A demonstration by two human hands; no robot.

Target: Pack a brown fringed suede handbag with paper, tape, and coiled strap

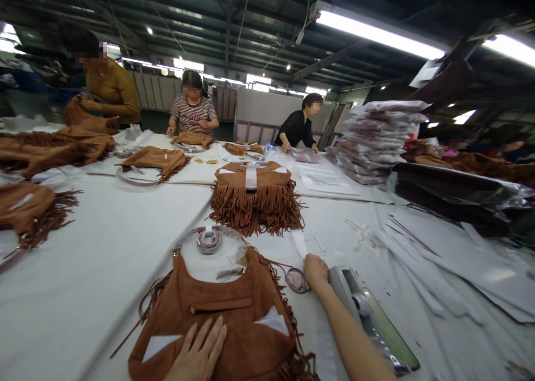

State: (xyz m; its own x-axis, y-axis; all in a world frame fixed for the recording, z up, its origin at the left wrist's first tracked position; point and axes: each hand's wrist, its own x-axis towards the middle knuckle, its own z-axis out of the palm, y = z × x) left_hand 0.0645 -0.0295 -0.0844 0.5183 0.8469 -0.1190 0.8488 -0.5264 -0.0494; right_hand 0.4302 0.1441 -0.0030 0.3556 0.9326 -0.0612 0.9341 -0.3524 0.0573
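A brown suede handbag [225, 297] with fringed sides lies in front of me, its zip pocket facing up and white paper showing at two places. My left hand [199, 348] rests flat on its lower front, fingers stretched out. Beyond the bag's opening sits a coiled strap [208, 240] held by a white band. To the right of the bag my right hand [315, 270] is closed on a white strip [300, 244] that sticks out past the fingers. A small round coil [296, 279] lies against that hand's left side. A grey tool with a green base [387, 325] is beside my right forearm.
Another fringed bag [253, 175] with a white band stands ahead. More brown bags [154, 161] lie at left. A stack of plastic-wrapped packages [374, 141] stands at right, near a dark wrapped bundle [451, 194] and white sheets [472, 258]. Several people work across the table [137, 225].
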